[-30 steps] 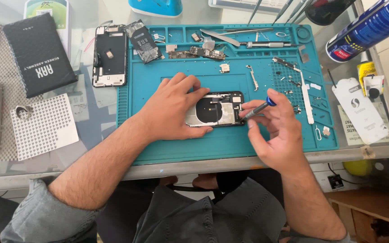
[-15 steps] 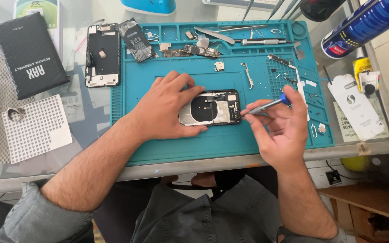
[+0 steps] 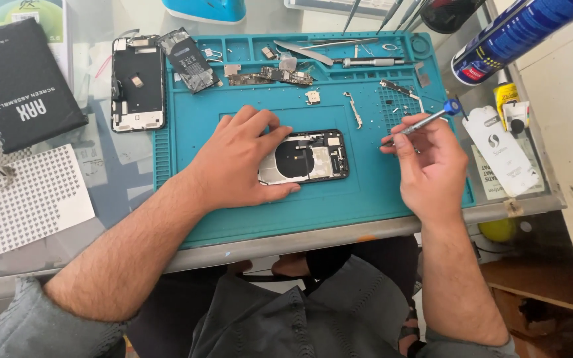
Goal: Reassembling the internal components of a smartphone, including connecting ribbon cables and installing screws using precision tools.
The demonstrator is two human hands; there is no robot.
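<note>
My right hand (image 3: 432, 166) has drawn away from the opened phone (image 3: 306, 156) since the earlier frame, fingers closed on 1 blue-capped screwdriver (image 3: 422, 122) at center right. My left hand (image 3: 240, 159) lies flat, fingers spread, pinning that phone mid-frame on 1 teal mat (image 3: 187, 205). 1 detached screen (image 3: 138, 83) sits upper left on the glass counter (image 3: 121, 179).

Far left: flat black box (image 3: 21, 86) with white lettering, green-and-white package (image 3: 31, 13) behind. Left of mat: detached phone screen (image 3: 138, 84). Far right: blue spray can (image 3: 518, 33), red-and-white label; white card package (image 3: 502, 151).
</note>
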